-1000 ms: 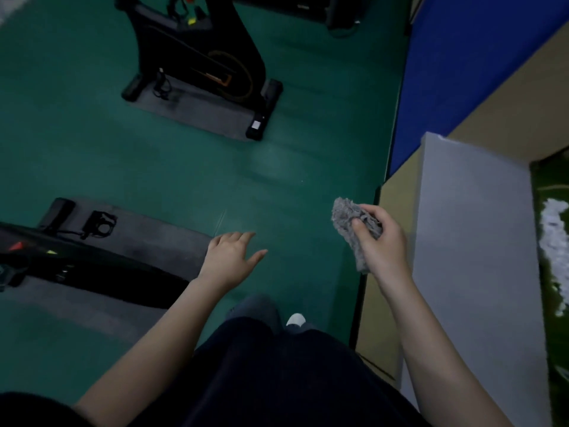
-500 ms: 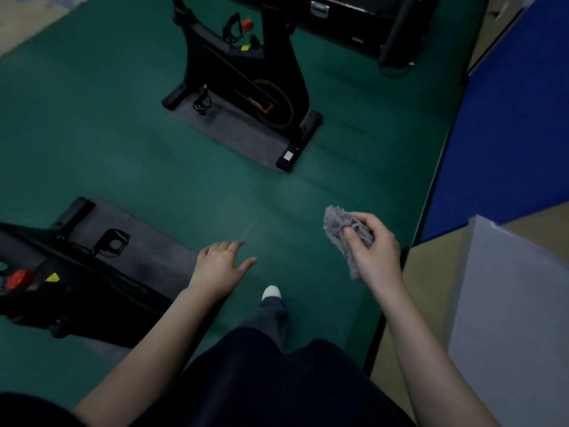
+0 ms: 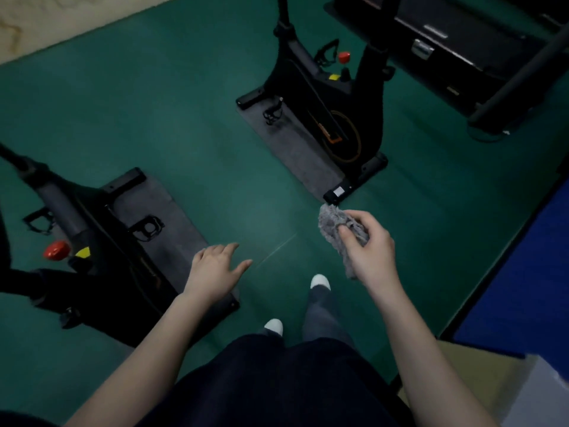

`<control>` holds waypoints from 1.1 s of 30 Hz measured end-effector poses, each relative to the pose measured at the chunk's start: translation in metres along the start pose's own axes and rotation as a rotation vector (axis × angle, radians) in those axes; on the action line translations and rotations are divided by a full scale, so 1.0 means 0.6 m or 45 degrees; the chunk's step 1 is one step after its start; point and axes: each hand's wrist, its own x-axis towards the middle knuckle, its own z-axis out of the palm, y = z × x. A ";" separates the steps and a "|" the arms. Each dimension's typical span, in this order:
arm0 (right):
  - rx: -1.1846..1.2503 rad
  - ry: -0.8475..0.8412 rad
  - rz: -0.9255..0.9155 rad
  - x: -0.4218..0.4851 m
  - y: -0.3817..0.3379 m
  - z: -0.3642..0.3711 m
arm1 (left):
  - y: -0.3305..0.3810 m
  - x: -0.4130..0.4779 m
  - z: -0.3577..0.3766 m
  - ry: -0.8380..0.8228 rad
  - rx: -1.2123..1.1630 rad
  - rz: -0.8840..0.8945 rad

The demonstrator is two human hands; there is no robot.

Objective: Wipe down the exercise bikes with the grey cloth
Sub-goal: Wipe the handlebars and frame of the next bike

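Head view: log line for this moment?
right hand grips grey cloth | left hand open, empty | near bike, far bike: not touched

Left grip (image 3: 215, 269) spread palm-down; right grip (image 3: 369, 251) pinches grey cloth (image 3: 331, 221).

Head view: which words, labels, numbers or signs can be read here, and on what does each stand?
No text is readable.
On the far bike, base bar: white label, too blurred.
On its frame: yellow sticker, too blurred.
On the near bike: second yellow sticker, too blurred.
On the black machine: silver plate, too small.
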 end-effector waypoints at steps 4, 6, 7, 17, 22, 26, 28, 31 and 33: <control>0.004 -0.180 -0.107 0.098 -0.012 0.014 | 0.002 0.034 -0.013 0.044 -0.077 -0.196; 0.009 -0.255 -0.169 0.152 -0.019 0.014 | 0.015 0.058 -0.024 0.080 -0.119 -0.286; 0.020 -0.299 -0.197 0.180 -0.022 0.011 | 0.026 0.071 -0.030 0.096 -0.147 -0.329; -0.030 -0.489 -0.350 0.416 -0.052 -0.005 | 0.145 0.182 -0.080 0.264 -0.284 -0.538; -0.050 -0.651 -0.415 0.474 -0.081 0.044 | 0.126 0.193 -0.095 0.246 -0.323 -0.715; -0.100 -0.768 -0.468 0.513 -0.115 0.114 | 0.091 0.211 -0.109 0.252 -0.400 -0.847; -0.105 -0.817 -0.517 0.533 -0.143 0.157 | 0.065 0.229 -0.118 0.260 -0.433 -0.900; -0.115 -0.878 -0.586 0.561 -0.193 0.225 | 0.021 0.265 -0.138 0.279 -0.478 -0.967; -0.106 -0.927 -0.627 0.581 -0.227 0.273 | -0.011 0.290 -0.157 0.298 -0.496 -1.011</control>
